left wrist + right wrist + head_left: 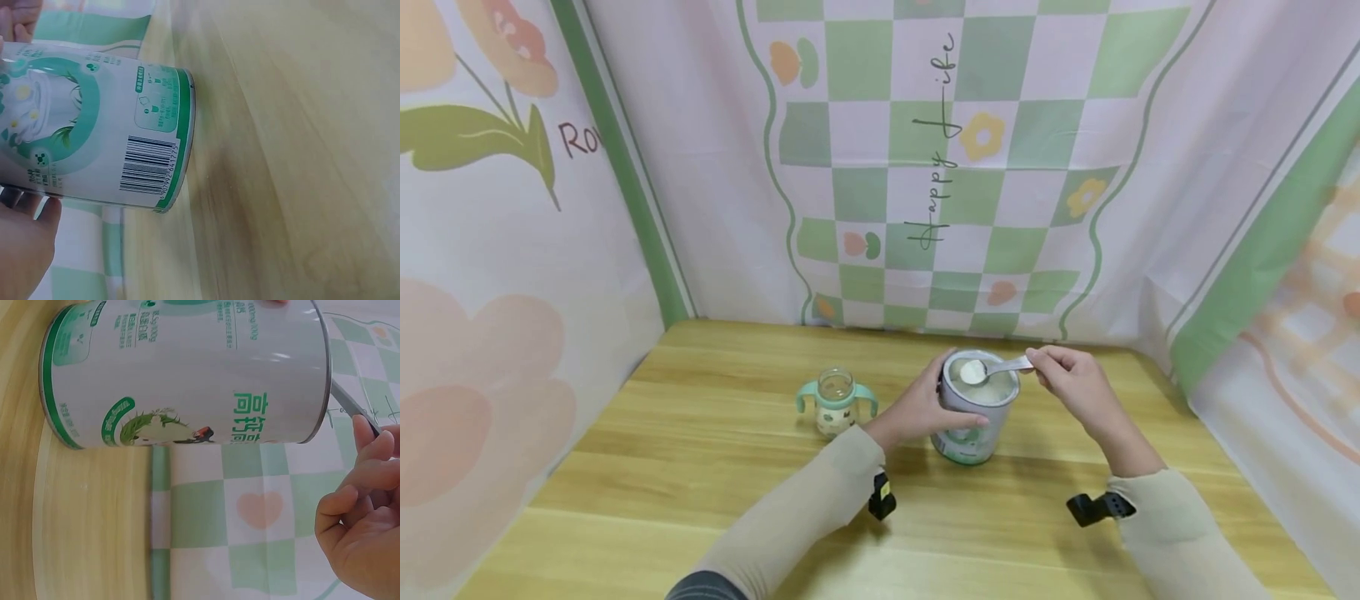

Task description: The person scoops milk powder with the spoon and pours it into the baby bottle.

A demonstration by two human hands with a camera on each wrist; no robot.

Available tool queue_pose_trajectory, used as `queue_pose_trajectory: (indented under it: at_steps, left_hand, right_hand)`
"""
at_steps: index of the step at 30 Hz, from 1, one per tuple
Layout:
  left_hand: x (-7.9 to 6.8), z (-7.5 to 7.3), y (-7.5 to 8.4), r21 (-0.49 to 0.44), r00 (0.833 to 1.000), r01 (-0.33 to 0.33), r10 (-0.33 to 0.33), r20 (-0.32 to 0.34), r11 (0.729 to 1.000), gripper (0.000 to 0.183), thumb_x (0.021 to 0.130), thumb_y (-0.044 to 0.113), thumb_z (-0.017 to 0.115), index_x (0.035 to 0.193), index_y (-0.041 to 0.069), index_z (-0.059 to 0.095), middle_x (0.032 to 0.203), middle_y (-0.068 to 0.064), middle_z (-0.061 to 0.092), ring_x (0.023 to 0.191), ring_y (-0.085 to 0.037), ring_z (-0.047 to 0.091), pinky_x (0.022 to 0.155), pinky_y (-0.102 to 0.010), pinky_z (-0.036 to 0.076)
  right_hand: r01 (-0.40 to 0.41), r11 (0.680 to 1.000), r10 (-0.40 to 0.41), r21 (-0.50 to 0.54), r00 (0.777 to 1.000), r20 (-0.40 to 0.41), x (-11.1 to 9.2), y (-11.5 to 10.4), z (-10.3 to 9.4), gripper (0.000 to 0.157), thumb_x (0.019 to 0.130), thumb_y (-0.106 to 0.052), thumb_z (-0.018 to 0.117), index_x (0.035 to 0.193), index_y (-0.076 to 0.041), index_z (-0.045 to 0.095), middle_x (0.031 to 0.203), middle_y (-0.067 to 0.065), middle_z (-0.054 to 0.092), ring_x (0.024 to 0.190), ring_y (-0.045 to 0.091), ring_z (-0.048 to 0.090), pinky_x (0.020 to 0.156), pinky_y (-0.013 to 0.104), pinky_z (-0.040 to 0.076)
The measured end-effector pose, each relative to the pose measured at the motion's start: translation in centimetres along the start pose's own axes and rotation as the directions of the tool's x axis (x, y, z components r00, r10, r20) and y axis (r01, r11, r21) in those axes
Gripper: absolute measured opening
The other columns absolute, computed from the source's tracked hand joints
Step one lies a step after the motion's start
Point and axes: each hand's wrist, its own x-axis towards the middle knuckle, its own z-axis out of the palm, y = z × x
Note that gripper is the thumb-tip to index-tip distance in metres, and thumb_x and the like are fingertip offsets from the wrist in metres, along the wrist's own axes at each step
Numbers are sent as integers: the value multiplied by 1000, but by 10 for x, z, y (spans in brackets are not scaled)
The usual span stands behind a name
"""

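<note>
My left hand (925,402) grips an open milk powder can (973,433) around its upper side, thumb across the front. The can is white with green print and leans a little; a barcode shows on it in the left wrist view. Pale powder (996,389) lies inside. My right hand (1071,387) pinches the handle end of a metal spoon (1009,364). A heaped white scoop of powder sits in the spoon's bowl, over the can's mouth. In the right wrist view the can wall hides the bowl, and only part of the handle shows beside the curled fingers (369,481).
Left of the can stands a small clear baby bottle (835,408) with two mint-green handles and no lid on it. Both stand on a wooden table (722,467). Printed cloth curtains (925,167) rise behind and beside the table. Each wrist carries a black camera (882,497).
</note>
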Motion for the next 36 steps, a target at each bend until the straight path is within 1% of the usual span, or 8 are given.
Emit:
queue_pose_trajectory:
  at_steps: [5,9,14,18,24,30,33,36]
  left_hand:
    - [-4,-5,2,22,1000,-2,2,-11,1000,108,80,36,86,161,23,16,153,7,37,134,-16,42,109,-47,38]
    - [-5,-11,6,49,1000,-24,24,-9,999,109,80,38,86,161,19,16,158,2,32,141,-20,36,113,-49,33]
    - [-6,-19,10,77,999,-32,32,-5,997,106,81,39,85,161,19,20,159,-2,32,144,-23,33,115,-45,30]
    - [-8,-27,15,131,999,-49,51,-13,990,97,82,42,84,158,21,28,157,1,36,142,-22,36,115,-40,32]
    - [-13,-45,24,225,989,-127,142,-51,966,84,83,38,84,151,18,41,148,7,46,134,-14,45,113,-33,33]
    - [-22,-68,33,294,976,-175,205,-72,940,74,85,36,83,147,16,47,141,4,54,127,-13,51,112,-32,35]
    - [-26,-79,35,345,970,-193,232,-76,919,67,86,34,82,143,16,52,136,4,58,124,-12,53,110,-32,37]
    - [-30,-90,34,392,967,-187,239,-90,901,62,86,34,81,140,18,55,132,5,61,122,-11,54,109,-32,38]
  right_hand:
    - [-11,999,10,44,1000,23,0,-3,0,39,105,-35,54,90,0,63,66,-3,48,55,10,38,55,29,36]
    - [-22,998,20,65,999,39,0,-3,-1,36,106,-32,52,88,-2,61,69,-2,49,59,11,41,59,28,36]
    - [-30,997,26,74,999,45,0,-6,-1,36,107,-31,50,89,-1,61,73,-2,51,63,12,44,62,28,38]
    - [-17,997,14,75,999,44,0,-10,0,38,107,-33,50,89,-1,61,73,-1,51,64,13,45,62,28,38]
    - [26,996,-30,90,999,37,1,-17,4,41,107,-33,50,85,0,58,72,1,50,64,14,44,62,28,38]
    - [36,993,-41,114,998,39,4,-24,8,38,107,-31,50,84,-1,59,72,0,50,62,14,43,60,29,37]
    - [36,991,-41,127,998,44,6,-28,12,38,107,-31,51,86,0,59,72,0,50,63,14,43,60,28,36]
    - [40,990,-47,135,998,47,8,-31,15,40,107,-30,51,87,4,59,73,-1,51,64,12,44,60,27,37]
